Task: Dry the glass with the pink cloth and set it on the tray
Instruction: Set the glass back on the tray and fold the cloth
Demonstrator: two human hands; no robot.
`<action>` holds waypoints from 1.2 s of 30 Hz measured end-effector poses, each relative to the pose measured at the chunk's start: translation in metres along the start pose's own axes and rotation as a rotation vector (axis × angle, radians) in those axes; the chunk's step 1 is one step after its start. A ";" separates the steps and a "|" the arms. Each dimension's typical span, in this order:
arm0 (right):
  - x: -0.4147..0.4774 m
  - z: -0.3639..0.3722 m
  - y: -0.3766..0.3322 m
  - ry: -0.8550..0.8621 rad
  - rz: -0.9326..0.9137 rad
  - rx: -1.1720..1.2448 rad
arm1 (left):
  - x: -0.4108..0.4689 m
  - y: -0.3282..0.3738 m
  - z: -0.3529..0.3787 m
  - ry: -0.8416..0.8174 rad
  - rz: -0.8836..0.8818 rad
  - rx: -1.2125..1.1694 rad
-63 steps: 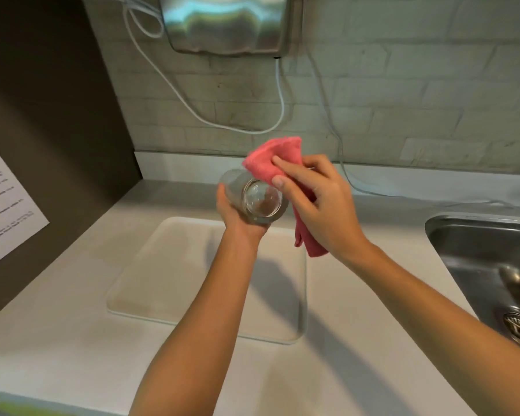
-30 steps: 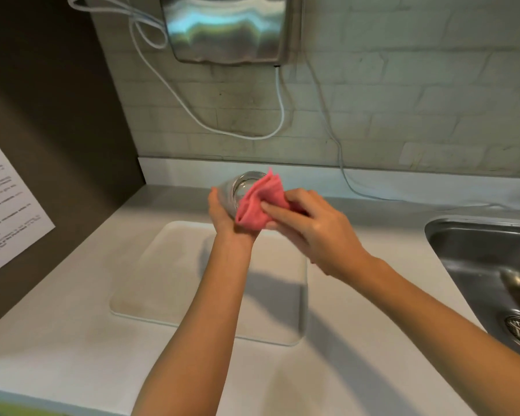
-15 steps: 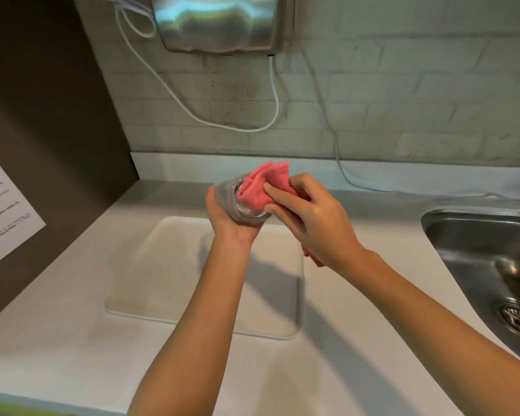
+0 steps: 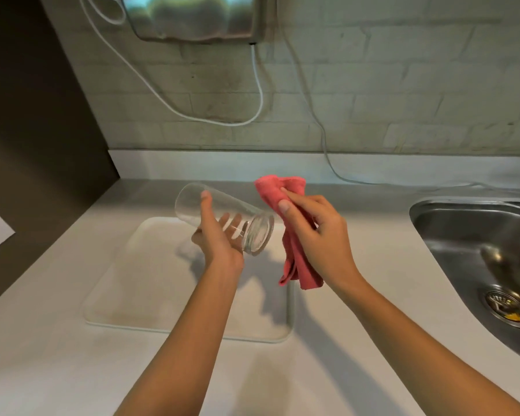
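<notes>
Over the pale bench [image 4: 42, 361], at the left, lies a flat white rectangular tray [image 4: 138, 283]. Above it the left hand [image 4: 219, 244] grips a clear, tall drinking glass [image 4: 222, 217], tipped on its side with its thick base pointing at the right hand. The glass is up in the air, not on the tray. Just beside it, the right hand [image 4: 315, 235] pinches a pink cloth [image 4: 288, 223] that hangs down, apart from the glass. Far right sits a shiny metal sink [image 4: 475, 250].
</notes>
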State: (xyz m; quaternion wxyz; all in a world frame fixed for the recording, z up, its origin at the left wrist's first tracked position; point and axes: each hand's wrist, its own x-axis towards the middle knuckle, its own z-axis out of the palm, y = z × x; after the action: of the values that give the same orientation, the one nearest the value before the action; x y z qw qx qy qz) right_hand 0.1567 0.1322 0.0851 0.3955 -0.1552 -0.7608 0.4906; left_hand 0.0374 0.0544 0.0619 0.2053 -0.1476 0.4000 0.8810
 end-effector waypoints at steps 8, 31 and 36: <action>0.002 -0.020 0.023 0.100 0.359 0.348 | 0.003 -0.006 -0.024 -0.219 0.504 0.461; -0.015 -0.036 0.072 0.167 0.519 0.377 | 0.039 -0.046 -0.062 -0.200 0.744 0.815; -0.013 -0.040 0.077 0.129 0.518 0.349 | 0.046 -0.051 -0.066 -0.178 0.757 0.815</action>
State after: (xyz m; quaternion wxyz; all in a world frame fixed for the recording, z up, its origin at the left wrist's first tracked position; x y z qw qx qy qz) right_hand 0.1837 0.1851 0.0204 0.3255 -0.3045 -0.5735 0.6873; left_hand 0.0280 0.0459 -0.0327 -0.0519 0.1725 0.7140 0.6766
